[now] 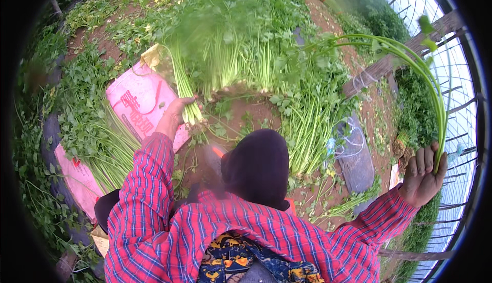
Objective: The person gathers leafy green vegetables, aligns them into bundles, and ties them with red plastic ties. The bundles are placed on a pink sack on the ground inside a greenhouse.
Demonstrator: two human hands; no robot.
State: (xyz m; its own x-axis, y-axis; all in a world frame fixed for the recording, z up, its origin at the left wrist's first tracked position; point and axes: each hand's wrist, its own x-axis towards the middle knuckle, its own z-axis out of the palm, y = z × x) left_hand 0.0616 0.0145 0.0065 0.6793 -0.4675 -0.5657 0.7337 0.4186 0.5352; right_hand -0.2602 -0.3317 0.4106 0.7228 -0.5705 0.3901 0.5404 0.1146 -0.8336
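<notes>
My left hand is wrapped round the lower stalks of a celery bunch, whose root ends poke out past the fingers. Out to the right, my raised right hand pinches a few long celery stalks by one end. Those stalks arch up and back to the left, their leaves trailing at the far end. Beneath my left arm lies a pink printed sack, with more celery spread across it.
A big pile of celery stands ahead, and more stalks lie right of my knee. A dark board with white string rests on the soil. A wooden beam and the greenhouse frame rise at the right.
</notes>
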